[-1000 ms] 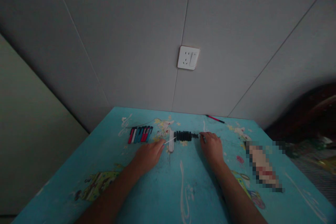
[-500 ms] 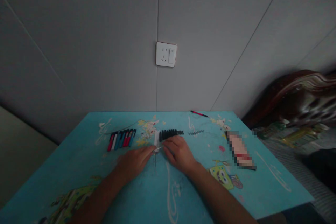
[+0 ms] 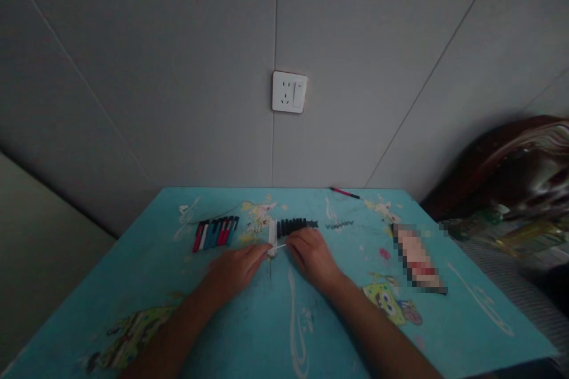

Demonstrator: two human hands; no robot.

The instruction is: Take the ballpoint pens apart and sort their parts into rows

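Between my two hands a thin white stick, which looks like a pen refill (image 3: 278, 247), spans just above the table. My left hand (image 3: 237, 269) pinches its left end, and my right hand (image 3: 312, 254) pinches the right end. Just beyond the fingertips lies a row of similar white refills (image 3: 272, 230). Right of them, small black pen parts (image 3: 293, 225) lie side by side, partly behind my right hand. To the left sit several red, white and blue pen barrels (image 3: 216, 233) with dark ends.
The blue cartoon-print table (image 3: 249, 337) stands against a grey wall with a socket plate (image 3: 290, 92). A red and black pen (image 3: 345, 192) lies at the back edge. Small dark coiled pieces (image 3: 340, 225) lie right of centre. A blurred-out flat object (image 3: 416, 257) is farther right.
The view has shifted slightly, so everything sits a little farther right. My hands are slightly farther apart, and more of the white refill shows between them.
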